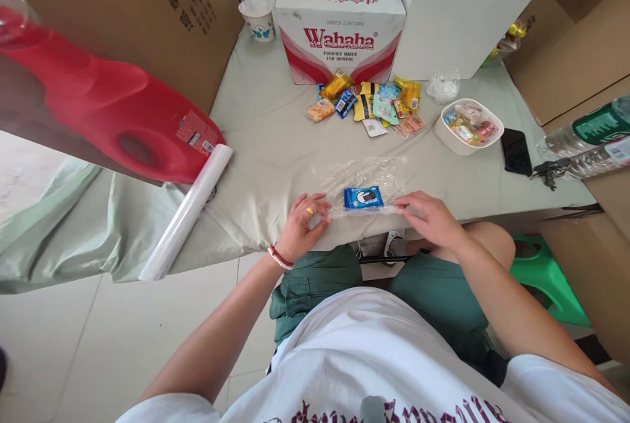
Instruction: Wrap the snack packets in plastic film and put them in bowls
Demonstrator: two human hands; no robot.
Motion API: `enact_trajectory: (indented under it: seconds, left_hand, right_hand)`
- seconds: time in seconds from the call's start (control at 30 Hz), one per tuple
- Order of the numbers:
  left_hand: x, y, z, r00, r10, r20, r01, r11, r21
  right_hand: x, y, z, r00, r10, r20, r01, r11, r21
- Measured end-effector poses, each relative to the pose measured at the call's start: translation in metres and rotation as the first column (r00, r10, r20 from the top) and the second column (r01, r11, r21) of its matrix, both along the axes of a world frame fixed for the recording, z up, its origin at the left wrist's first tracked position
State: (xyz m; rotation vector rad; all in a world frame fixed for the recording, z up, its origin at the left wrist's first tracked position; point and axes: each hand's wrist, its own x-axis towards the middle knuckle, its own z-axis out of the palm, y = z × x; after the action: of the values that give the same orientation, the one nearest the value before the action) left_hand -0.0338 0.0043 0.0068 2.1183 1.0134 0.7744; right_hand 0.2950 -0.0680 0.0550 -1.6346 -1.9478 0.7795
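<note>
A small stack of blue snack packets [364,198] lies on a thin, clear sheet of plastic wrap [377,174], close to the table's front edge. My left hand [306,223] is at the sheet's near left corner, thumb and fingertips closed on its edge. On the other side, my right hand [433,218] pinches the near right corner. The wrap's front edge runs between both hands, just in front of the packets. Neither hand touches the blue packets.
Loose wrapped snacks [374,105] lie before the Wahaha carton [342,39]. To the right are a white tub [470,147] of snacks, a phone [516,151] and plastic bottles [598,128]. A film roll [187,213] and large red bottle [123,101] stand left.
</note>
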Motion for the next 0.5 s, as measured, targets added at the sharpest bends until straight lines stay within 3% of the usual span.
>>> enact_trajectory:
  seconds: [0.13, 0.2, 0.27, 0.33, 0.4, 0.47, 0.5]
  left_hand:
    - [0.011, 0.033, 0.004, 0.99, 0.114, 0.08, -0.099, 0.981, -0.165]
    - [0.013, 0.053, 0.001, 0.963, 0.264, 0.043, -0.245, 0.935, -0.257]
    - [0.011, 0.072, -0.002, 0.901, 0.429, -0.07, -0.431, 0.858, -0.281]
    - [0.006, 0.084, -0.002, 0.806, 0.572, -0.151, -0.592, 0.783, -0.193]
    - [0.0, 0.082, 0.004, 0.723, 0.682, -0.107, -0.687, 0.727, -0.009]
    - [-0.001, 0.064, 0.013, 0.693, 0.721, 0.017, -0.706, 0.674, 0.217]
    - [0.001, 0.051, 0.018, 0.716, 0.695, 0.064, -0.673, 0.664, 0.325]
  right_hand:
    - [0.014, 0.046, -0.006, 0.979, -0.14, -0.146, 0.123, 0.986, -0.115]
    - [0.014, 0.067, -0.013, 0.982, -0.182, -0.041, 0.174, 0.973, -0.152]
    - [0.01, 0.08, -0.019, 0.966, -0.19, 0.175, 0.22, 0.961, -0.169]
    - [0.006, 0.085, -0.02, 0.905, -0.166, 0.392, 0.251, 0.952, -0.174]
    - [0.002, 0.087, -0.014, 0.844, -0.147, 0.515, 0.248, 0.96, -0.133]
    - [0.0, 0.091, -0.004, 0.83, -0.149, 0.537, 0.199, 0.979, -0.036]
    - [-0.002, 0.096, 0.001, 0.839, -0.142, 0.525, 0.157, 0.987, 0.015]
